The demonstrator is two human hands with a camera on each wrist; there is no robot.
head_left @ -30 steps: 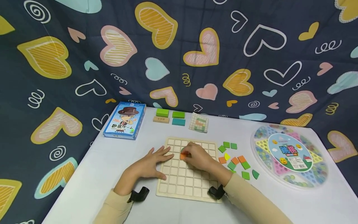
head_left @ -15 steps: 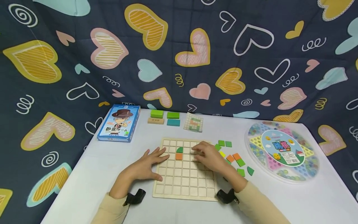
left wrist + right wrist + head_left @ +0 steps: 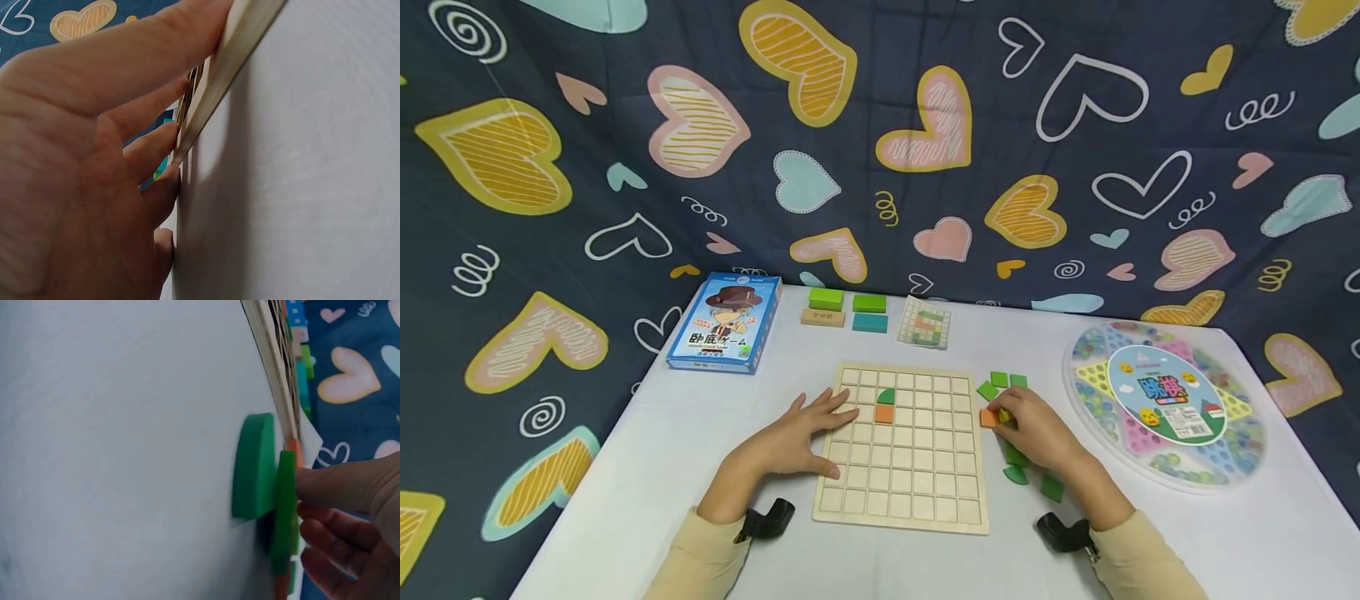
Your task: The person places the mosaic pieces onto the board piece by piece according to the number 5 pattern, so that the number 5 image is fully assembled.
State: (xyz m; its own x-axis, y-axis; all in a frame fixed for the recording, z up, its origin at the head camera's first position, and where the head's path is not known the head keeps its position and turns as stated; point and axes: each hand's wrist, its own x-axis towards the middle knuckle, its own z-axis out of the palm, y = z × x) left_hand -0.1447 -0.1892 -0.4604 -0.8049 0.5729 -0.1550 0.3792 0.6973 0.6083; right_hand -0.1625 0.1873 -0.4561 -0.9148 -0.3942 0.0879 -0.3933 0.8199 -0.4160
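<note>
My left hand (image 3: 790, 437) rests spread on the left edge of a wooden grid board (image 3: 917, 505), thumb and fingers extended. In the left wrist view the thumb lies along the board's edge (image 3: 215, 87). A green quarter-round tile (image 3: 887, 397) sits on the board directly above an orange square tile (image 3: 884, 413). Right of the board, my right hand (image 3: 1037, 429) is lowered among loose tiles, its fingertips at an orange tile (image 3: 988, 418) and a yellow tile (image 3: 1004, 415). In the right wrist view green tiles (image 3: 253, 469) partly hide the fingertips; I cannot tell whether they pinch one.
Several green tiles (image 3: 998, 379) lie behind and below the right hand. A pattern card (image 3: 923, 322) and coloured blocks (image 3: 826, 299) stand behind the board. A blue game box (image 3: 725, 322) is at the back left, a round marble game (image 3: 1165, 408) at the right.
My right hand has let go of the orange square on the board and moved right, to the loose tiles. The left hand stays on the board's edge. The head view has shifted slightly.
</note>
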